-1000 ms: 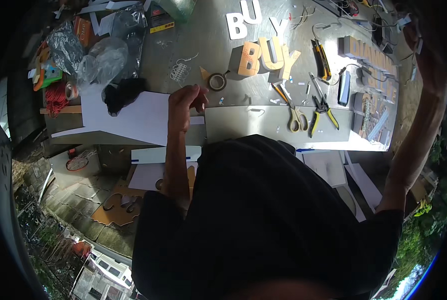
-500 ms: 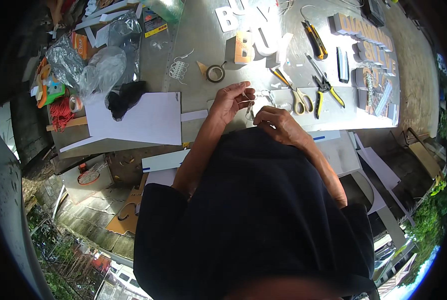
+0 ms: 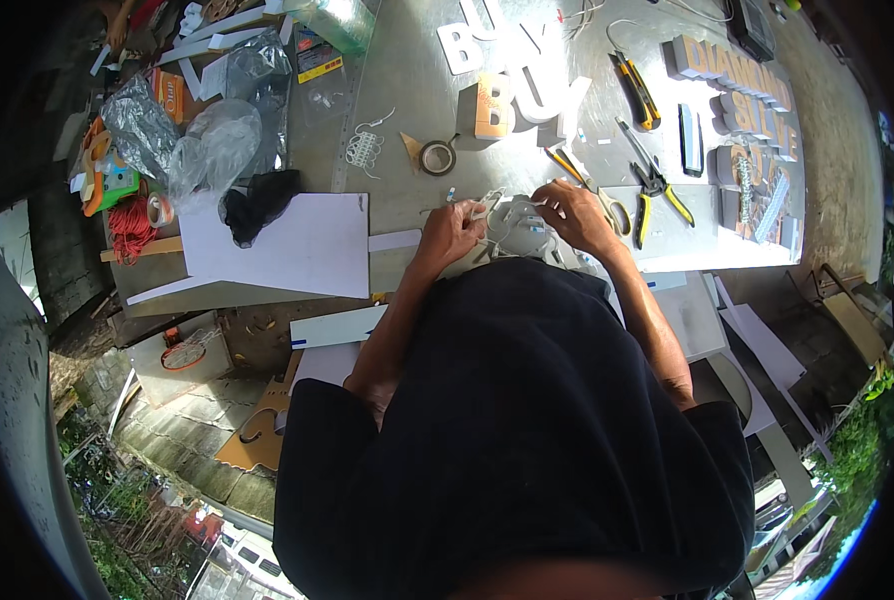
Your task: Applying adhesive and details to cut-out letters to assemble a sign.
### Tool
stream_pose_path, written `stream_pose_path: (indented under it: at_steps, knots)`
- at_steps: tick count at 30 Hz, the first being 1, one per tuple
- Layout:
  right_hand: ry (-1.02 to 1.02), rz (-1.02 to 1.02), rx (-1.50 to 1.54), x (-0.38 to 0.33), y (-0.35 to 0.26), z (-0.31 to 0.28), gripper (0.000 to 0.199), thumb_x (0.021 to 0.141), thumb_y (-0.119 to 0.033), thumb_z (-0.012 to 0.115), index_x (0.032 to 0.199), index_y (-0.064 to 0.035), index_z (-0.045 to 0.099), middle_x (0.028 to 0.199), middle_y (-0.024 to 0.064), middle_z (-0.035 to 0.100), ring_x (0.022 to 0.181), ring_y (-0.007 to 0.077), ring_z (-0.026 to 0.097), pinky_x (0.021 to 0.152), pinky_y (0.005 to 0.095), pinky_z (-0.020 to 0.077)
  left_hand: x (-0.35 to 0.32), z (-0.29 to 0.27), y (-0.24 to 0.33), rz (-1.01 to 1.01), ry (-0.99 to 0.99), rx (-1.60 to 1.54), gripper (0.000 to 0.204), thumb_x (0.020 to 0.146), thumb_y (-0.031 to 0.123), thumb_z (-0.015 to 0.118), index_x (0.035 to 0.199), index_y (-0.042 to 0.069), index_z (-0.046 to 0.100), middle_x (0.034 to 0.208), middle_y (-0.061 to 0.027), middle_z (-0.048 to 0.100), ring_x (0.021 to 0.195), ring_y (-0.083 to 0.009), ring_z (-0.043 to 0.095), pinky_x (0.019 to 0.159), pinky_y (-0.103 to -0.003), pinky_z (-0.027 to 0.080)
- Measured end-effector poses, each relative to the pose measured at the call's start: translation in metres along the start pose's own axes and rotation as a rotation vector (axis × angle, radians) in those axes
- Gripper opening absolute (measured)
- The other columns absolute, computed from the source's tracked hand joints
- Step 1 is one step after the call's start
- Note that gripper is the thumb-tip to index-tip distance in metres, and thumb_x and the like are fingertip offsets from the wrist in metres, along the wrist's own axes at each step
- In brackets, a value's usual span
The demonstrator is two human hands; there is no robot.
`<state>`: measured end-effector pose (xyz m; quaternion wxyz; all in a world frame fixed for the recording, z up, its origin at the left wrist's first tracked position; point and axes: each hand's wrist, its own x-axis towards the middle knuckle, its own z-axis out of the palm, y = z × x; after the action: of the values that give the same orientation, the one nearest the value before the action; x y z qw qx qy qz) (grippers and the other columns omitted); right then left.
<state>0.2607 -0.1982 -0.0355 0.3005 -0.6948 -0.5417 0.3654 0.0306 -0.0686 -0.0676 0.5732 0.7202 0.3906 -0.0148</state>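
Near the front edge of the metal table, my left hand [image 3: 454,232] is closed, its fingers pinching a strand of white wire with small pale pieces [image 3: 489,206]. Loops of thin white wire [image 3: 523,238] lie between my hands, partly lost in the glare. My right hand [image 3: 577,213] bends its fingers together at the other side of the loops, on what looks like the same wire strand. Scissors [image 3: 615,208] with beige handles lie just beyond my right hand. A roll of dark tape [image 3: 437,157] and a coiled white wire bundle [image 3: 365,148] rest farther left.
Grey-sided block letters [image 3: 732,75] stand at right, more letters [image 3: 494,107] at the back. Yellow-handled pliers [image 3: 657,190] and a cutter knife [image 3: 635,92] lie on the right. White sheet [image 3: 297,245], black cloth [image 3: 257,205] and plastic bags [image 3: 217,140] cover the left.
My hands have moved apart, the right one going right and a little away from me toward the scissors. The left hand has come slightly nearer, and the wire loops now show between them.
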Motion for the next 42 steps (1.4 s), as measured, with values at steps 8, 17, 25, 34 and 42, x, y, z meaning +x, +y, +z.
stream_pose_path:
  at_steps: [8,17,25,34,42]
  knots:
    - [0.395,-0.099,-0.137,0.077,-0.008,0.027,0.035,0.090,-0.011,0.071,0.123,-0.0037,0.061,0.114,0.0152,0.060,0.090,0.0315,0.067,0.079,0.0434,0.0558,0.005,-0.040,0.043,0.051,-0.047,0.509,0.039,0.087,0.037,0.077,0.099,-0.001,0.076,0.081,-0.0173,0.074,0.077,-0.0320,0.073,0.073,-0.041,0.054]
    - [0.628,-0.118,-0.367,0.087,-0.004,-0.002,0.030,0.087,-0.002,0.064,0.117,-0.0055,0.064,0.116,0.0147,0.060,0.108,0.0351,0.058,0.093,0.0453,0.0468,0.064,-0.073,0.041,0.082,0.284,0.515,0.023,0.091,0.020,0.072,0.102,0.000,0.074,0.087,-0.0149,0.076,0.081,-0.0320,0.073,0.077,-0.041,0.055]
    - [0.523,0.148,-0.562,0.126,0.010,-0.054,0.048,0.081,-0.022,0.075,0.125,-0.0069,0.062,0.139,0.0193,0.053,0.124,0.0406,0.051,0.096,0.0519,0.0458,0.201,-0.099,0.070,0.535,0.509,0.607,0.047,0.088,0.012,0.071,0.133,0.007,0.059,0.134,-0.0115,0.062,0.122,-0.0316,0.059,0.096,-0.044,0.051]
    - [0.534,0.192,-0.439,0.093,0.009,-0.013,0.062,0.083,-0.021,0.077,0.139,-0.0128,0.051,0.153,0.0300,0.032,0.137,0.0498,0.039,0.105,0.0576,0.0430,0.264,-0.092,0.061,0.613,0.410,0.972,0.052,0.088,0.029,0.069,0.138,0.018,0.057,0.143,-0.0018,0.051,0.128,-0.0357,0.045,0.104,-0.054,0.041]
    - [0.640,0.037,-0.318,0.099,0.044,-0.008,0.071,0.083,0.002,0.068,0.147,-0.0102,0.040,0.152,0.0353,0.027,0.137,0.0540,0.039,0.104,0.0527,0.0489,0.211,-0.069,0.049,0.635,0.411,0.924,0.045,0.093,0.018,0.063,0.138,0.017,0.062,0.148,-0.0049,0.054,0.135,-0.0344,0.043,0.110,-0.047,0.039]
